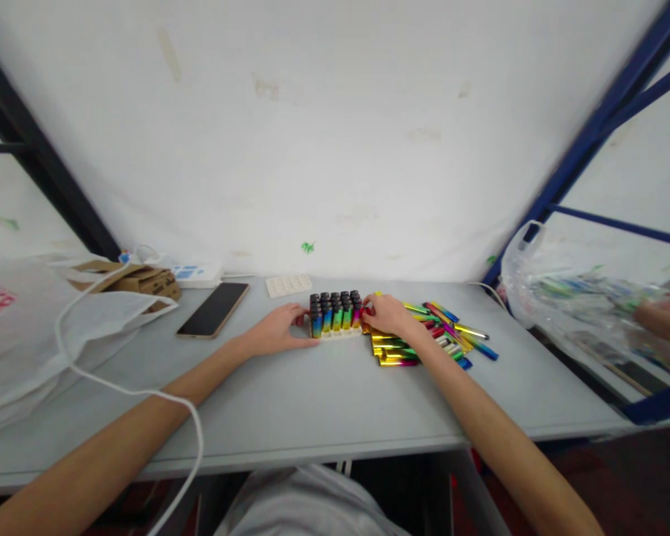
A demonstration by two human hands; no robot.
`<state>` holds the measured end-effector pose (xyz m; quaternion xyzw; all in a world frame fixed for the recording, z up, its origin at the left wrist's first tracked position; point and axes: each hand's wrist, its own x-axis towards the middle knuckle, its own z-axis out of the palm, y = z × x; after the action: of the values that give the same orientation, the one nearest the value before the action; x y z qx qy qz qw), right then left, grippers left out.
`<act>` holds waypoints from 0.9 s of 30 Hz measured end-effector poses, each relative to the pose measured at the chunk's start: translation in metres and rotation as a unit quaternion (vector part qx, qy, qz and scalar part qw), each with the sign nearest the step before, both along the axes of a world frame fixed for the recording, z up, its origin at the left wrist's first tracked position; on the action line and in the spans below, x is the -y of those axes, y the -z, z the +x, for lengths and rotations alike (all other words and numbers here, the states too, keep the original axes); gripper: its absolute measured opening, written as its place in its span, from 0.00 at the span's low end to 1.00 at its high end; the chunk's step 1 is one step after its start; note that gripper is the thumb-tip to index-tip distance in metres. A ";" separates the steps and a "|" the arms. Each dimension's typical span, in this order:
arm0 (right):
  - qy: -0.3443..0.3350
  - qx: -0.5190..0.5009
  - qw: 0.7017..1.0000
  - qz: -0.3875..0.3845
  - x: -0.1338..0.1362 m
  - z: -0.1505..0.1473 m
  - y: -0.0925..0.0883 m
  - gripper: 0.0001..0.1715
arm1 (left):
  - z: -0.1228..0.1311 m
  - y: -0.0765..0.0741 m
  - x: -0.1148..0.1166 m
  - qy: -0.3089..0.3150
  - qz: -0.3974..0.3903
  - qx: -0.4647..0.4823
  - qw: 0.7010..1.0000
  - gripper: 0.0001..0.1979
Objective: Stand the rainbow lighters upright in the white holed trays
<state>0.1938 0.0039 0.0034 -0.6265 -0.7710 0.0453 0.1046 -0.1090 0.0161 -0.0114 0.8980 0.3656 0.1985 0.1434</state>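
Observation:
Several lighters (pixel 336 316) with black tops and shiny, colour-shaded bodies stand upright in close rows in a white tray (pixel 343 335). My left hand (pixel 282 327) is curled round the tray's left end, its thumb by the front corner. At the opposite end, my right hand (pixel 388 313) has its fingers closed against a pink lighter (pixel 356 314) in the last column; the fingertips are partly hidden. Under and beside my right forearm lies a loose pile of metallic lighters (pixel 394 350) in gold, green, red and blue.
A phone (pixel 215 309) lies left of the tray, and another white tray (pixel 289 286) rests by the wall. Plastic bags stand at the left (pixel 27 327) and right (pixel 536 275). A white cable (pixel 128 391) crosses my left forearm. Another person's hand (pixel 667 320) is blurred at far right.

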 end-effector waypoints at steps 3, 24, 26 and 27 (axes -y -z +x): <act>-0.007 -0.078 0.997 -0.025 -0.006 0.004 0.000 0.15 | 0.000 0.000 0.000 -0.006 0.002 -0.009 1.000 0.30; 0.025 -0.475 0.874 0.104 0.034 -0.022 -0.004 0.32 | 0.001 0.004 0.002 -0.004 0.004 0.005 1.000 0.32; 0.037 -0.425 0.895 0.132 0.036 -0.026 -0.001 0.30 | 0.001 0.004 0.002 -0.005 0.002 0.007 1.000 0.32; 0.040 -0.406 0.902 0.142 0.036 -0.028 0.000 0.29 | 0.001 0.004 0.002 -0.006 0.001 0.007 1.000 0.33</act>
<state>0.1663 -0.0326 0.0031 -0.5627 -0.6341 0.1814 0.4984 -0.1083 0.0140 -0.0158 0.8945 0.3699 0.2056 0.1438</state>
